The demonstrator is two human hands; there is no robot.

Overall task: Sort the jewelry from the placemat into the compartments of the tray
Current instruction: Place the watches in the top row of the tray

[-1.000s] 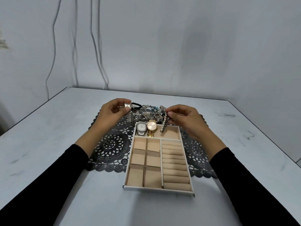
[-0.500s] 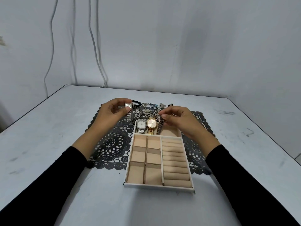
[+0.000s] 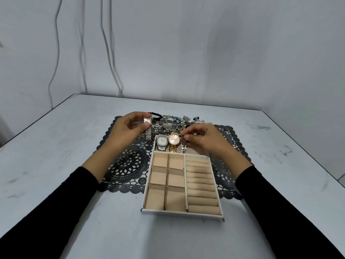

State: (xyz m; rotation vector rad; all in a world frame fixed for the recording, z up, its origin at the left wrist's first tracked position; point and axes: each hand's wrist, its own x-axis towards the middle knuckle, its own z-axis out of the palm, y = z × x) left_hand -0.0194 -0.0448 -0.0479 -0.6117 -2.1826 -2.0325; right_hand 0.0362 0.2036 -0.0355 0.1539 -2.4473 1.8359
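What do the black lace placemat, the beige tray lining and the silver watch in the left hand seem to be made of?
Black lace placemat: probably plastic or vinyl, matte; clean cut-out pattern.
Beige tray lining: looks like velvety fabric, soft, no shine.
Silver watch in the left hand: apparently polished metal; its case and link band glint.

head cam | forward-down | close over table (image 3: 74, 146) | wall (image 3: 205, 43) beyond

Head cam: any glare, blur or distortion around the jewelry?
Head view: soft, even light; glint on the watch in the left hand; wide-angle stretch toward frame edges; pile on the placemat too small to separate; right hand covers the top of the bracelet it pinches.
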